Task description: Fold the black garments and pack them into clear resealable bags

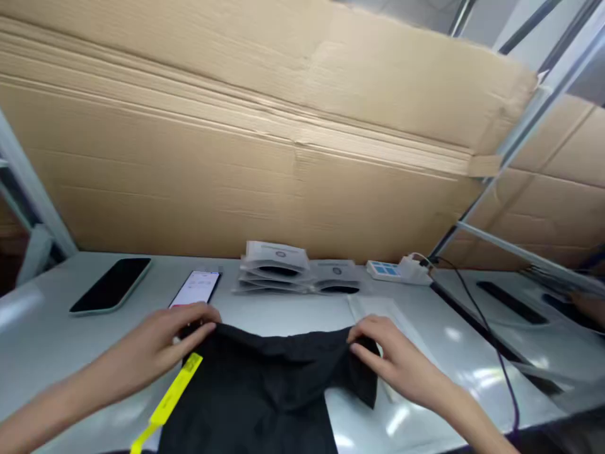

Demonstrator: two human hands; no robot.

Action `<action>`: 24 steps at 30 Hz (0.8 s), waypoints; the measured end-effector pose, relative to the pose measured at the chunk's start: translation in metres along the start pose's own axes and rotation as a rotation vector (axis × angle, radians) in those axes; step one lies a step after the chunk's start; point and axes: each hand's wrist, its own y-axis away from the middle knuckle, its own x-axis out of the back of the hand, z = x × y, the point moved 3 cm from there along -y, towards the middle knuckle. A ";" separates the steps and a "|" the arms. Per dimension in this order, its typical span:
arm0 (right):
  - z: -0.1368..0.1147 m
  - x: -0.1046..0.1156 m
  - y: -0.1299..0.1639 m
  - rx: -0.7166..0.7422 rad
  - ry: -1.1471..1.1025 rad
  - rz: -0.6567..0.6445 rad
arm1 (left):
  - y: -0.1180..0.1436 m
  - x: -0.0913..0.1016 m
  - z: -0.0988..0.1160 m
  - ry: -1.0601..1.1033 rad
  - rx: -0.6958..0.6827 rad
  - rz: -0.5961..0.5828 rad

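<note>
A piece of black cloth (265, 391), perhaps a garment, is stretched between my two hands at the near edge of the view. My left hand (184, 337) pinches its upper left corner between thumb and fingers. At the upper right, my right hand (385, 356) pinches the cloth's edge, and a flap hangs down below the fingers. The top edge sags a little between the hands. A bright yellow strip with small print (177, 391) hangs along the left side of the cloth. How the cloth's lower part lies is cut off by the frame.
Behind the cloth are stacked clear packets with dark contents (278, 268), a lit phone (196, 289) and a dark phone (111, 285). A white power strip (397, 271) with cables stands at the right. Cardboard (236, 157) walls the back. Another person's hand (588, 306) shows far right.
</note>
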 end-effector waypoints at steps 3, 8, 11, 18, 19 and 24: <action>0.004 0.006 -0.037 0.006 0.012 0.077 | -0.031 0.003 -0.018 0.007 0.069 -0.100; 0.028 -0.015 -0.081 -0.019 0.052 0.148 | -0.051 -0.003 -0.033 -0.210 0.014 -0.049; 0.033 -0.026 -0.070 -0.012 0.061 0.193 | -0.033 -0.015 -0.011 -0.215 -0.079 0.034; -0.007 -0.035 -0.010 0.055 0.065 0.235 | 0.036 -0.082 0.064 -0.247 -0.389 0.028; -0.013 -0.038 -0.004 0.079 0.070 0.187 | 0.043 -0.089 0.066 -0.240 -0.401 0.008; -0.019 -0.052 0.019 0.052 0.165 -0.096 | 0.058 -0.097 0.051 -0.182 -0.456 -0.139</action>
